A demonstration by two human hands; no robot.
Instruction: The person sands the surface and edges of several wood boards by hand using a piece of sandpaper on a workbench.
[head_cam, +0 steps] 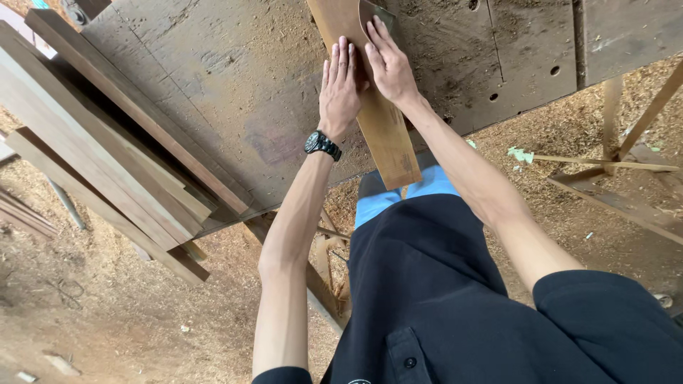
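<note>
Nearest, at the bottom of the frame, we see our dark shirt (455, 313) and both bare forearms reaching up the picture. Below the bench edge, sawdust (107, 299) covers the floor, with wooden bench legs (320, 277) at lower centre and more timber framing (612, 185) at the right.

Higher up, our left hand (340, 92), a black watch (321, 144) on its wrist, lies flat with fingers straight on a narrow brown board (388, 139). Our right hand (388, 64) is also spread, palm down, pressing a sheet of sandpaper (377, 14) against the same board; neither hand is curled around anything. The board lies on the worn, dusty workbench (235, 92), running from the top centre down past the bench edge.

At the left, several long planks (107, 149) are stacked on the bench.

The board's far end and most of the sandpaper are cut off by the top edge.
</note>
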